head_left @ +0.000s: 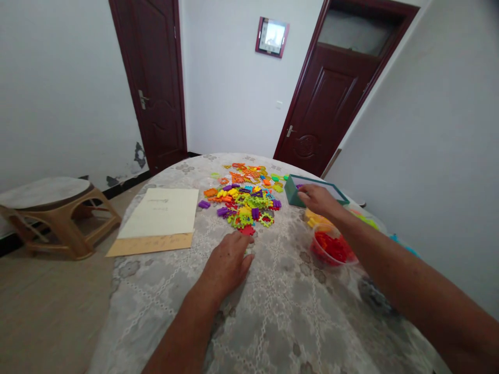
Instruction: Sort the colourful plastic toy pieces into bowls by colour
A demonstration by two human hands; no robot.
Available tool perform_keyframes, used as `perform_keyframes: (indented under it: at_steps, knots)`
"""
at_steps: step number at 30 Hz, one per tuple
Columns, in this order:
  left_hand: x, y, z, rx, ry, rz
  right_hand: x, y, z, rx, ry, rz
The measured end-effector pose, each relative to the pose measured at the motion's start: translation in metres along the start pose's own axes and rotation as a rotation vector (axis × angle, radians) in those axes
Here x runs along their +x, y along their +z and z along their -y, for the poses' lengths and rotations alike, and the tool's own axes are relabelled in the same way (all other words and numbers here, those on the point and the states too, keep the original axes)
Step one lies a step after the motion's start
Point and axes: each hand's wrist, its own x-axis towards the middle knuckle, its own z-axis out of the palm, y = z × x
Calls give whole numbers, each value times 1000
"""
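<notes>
My left hand [230, 262] rests low over the patterned tablecloth at the near edge of a pile of plastic building pieces [249, 200]. Its fingers reach toward a red gear-shaped piece [247, 230], with the thumb held apart; whether they touch it is unclear. My right hand [317, 198] is over the left end of a green box [290, 191], its fingers slightly apart and partly over the rim. A purple piece [299, 186] shows beside those fingertips, inside the box. Yellow, green, orange, purple and red pieces are mixed in the pile.
Right of the pile stand a clear tub of red pieces [333, 249] and yellow pieces [316, 219], under my right forearm. A cream paper sheet [161, 213] lies on the left of the table. Beyond the table's left edge is a stool [58, 213].
</notes>
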Motion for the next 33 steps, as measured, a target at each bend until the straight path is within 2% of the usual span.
perform_keyframes:
  at_steps: [3, 7, 10, 14, 19, 22, 27, 33]
  knots:
    - [-1, 3, 0, 29, -26, -44, 42, 9, 45, 86, -109, 129]
    - [-4, 7, 1, 51, -77, -61, 100, 37, 89, 105, -85, 207]
    - [-7, 10, 2, 65, -117, -49, 133, 63, 106, 106, -30, 244]
    - [-9, 13, 4, 109, -221, 33, 159, 95, 113, 117, 38, 310]
    - [-4, 13, 11, 181, -355, 218, 177, 121, 114, 130, 59, 398]
    - [-1, 14, 15, 183, -389, 283, 183, 132, 115, 128, 77, 430]
    - [0, 16, 16, 203, -404, 251, 179, 145, 120, 120, 111, 402]
    - [6, 12, 10, 157, -439, 187, 158, 146, 128, 116, 93, 364]
